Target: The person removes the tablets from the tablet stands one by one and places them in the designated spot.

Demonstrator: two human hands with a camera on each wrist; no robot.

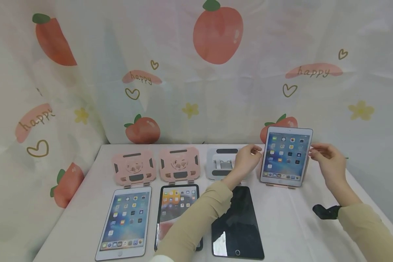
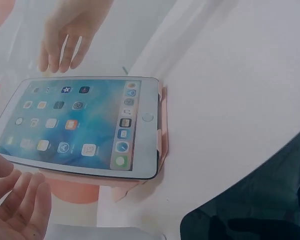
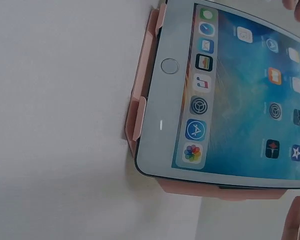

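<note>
A white tablet (image 1: 285, 156) with a lit home screen leans upright on a pink stand (image 3: 140, 100), its lower edge behind the stand's two small hooks. To its left is my left hand (image 1: 247, 160), fingers loosely bent and apart from the edge in the left wrist view. My right hand (image 1: 330, 163) is at the opposite side; in the left wrist view its relaxed fingers (image 2: 52, 52) hang just off the tablet's edge. Neither hand holds anything. Most of the pink stand is hidden behind the tablet.
Left of this tablet stand two pink stands (image 1: 134, 167) (image 1: 179, 163) and a grey-white stand (image 1: 213, 163). Before them lie a white tablet (image 1: 124, 222), a black-framed tablet (image 1: 177, 198) partly under my left sleeve, and a dark-screened tablet (image 1: 239, 225). A fruit-print cloth (image 1: 216, 102) hangs behind.
</note>
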